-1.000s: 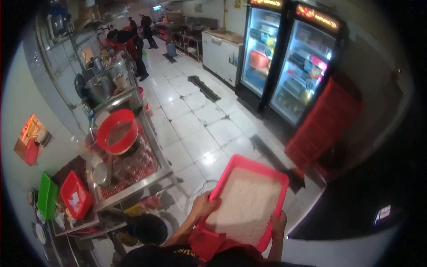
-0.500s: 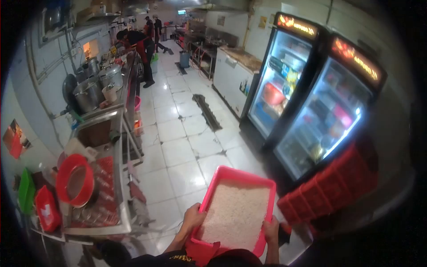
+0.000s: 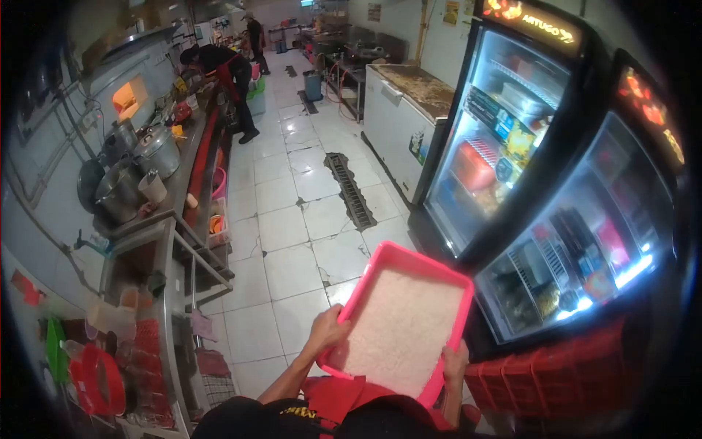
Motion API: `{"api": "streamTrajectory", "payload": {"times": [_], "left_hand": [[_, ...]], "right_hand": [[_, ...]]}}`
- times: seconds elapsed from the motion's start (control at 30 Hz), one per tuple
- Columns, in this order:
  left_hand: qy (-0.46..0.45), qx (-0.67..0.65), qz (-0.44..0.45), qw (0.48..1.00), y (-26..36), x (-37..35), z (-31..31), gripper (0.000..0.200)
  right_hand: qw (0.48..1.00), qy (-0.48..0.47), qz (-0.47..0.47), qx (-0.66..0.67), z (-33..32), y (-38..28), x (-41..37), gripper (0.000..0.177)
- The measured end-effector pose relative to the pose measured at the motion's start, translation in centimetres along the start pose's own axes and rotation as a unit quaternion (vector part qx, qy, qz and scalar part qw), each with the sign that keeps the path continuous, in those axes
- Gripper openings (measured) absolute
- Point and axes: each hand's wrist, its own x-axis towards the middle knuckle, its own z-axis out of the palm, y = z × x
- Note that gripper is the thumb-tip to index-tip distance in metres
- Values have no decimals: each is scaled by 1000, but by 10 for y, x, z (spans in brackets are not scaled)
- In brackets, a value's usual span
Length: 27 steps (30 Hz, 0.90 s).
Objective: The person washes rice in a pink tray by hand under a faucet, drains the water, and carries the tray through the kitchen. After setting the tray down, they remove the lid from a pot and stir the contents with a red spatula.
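A pink plastic tray hangs in front of my body, over the tiled floor. Pale off-white powder, perhaps flour, covers its bottom in a broad layer. My left hand is closed round the tray's left rim. On the opposite side, my right hand grips the right rim near the lower corner. The fingers under the tray are partly hidden. A red apron shows just below the tray's near edge.
Two lit display fridges and red crates line the right, with a white chest freezer beyond. At left stand a steel sink unit and a counter with pots. A drain grate crosses the floor. A person bends over the counter.
The fridges, freezer and drain grate now appear closer, and the sink has shifted left and back in view. The tray stays in both hands, now slightly higher and further right in view.
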Motion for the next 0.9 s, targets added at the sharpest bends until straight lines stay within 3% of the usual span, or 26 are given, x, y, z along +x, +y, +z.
{"api": "streamTrajectory", "payload": {"times": [0.13, 0.2, 0.33, 0.43, 0.57, 0.7, 0.87, 0.9], "left_hand": [[70, -10, -20, 997, 13, 73, 2, 30], [132, -52, -44, 989, 19, 110, -3, 28], [191, -81, -118, 971, 27, 172, -13, 28], [218, -103, -135, 961, 25, 236, -25, 30], [240, -137, -151, 949, -5, 338, -39, 33], [218, -151, -185, 946, 33, 438, -103, 33], [215, -82, -110, 967, 68, 560, -181, 30], [216, -77, -111, 967, 74, 585, -195, 30]], "right_hand": [[997, -61, 8, -50, 30, 15, 138, 24], [990, -107, 32, -81, 63, -27, 199, 24], [982, -185, -14, -38, 123, -45, 303, 22], [966, -247, 33, -70, 179, -48, 383, 22], [958, -250, -36, -135, 263, -66, 467, 19], [958, -252, -15, -136, 333, -91, 550, 23], [977, -207, -1, -41, 412, -125, 621, 24], [975, -212, -1, -71, 425, -131, 637, 32]]}}
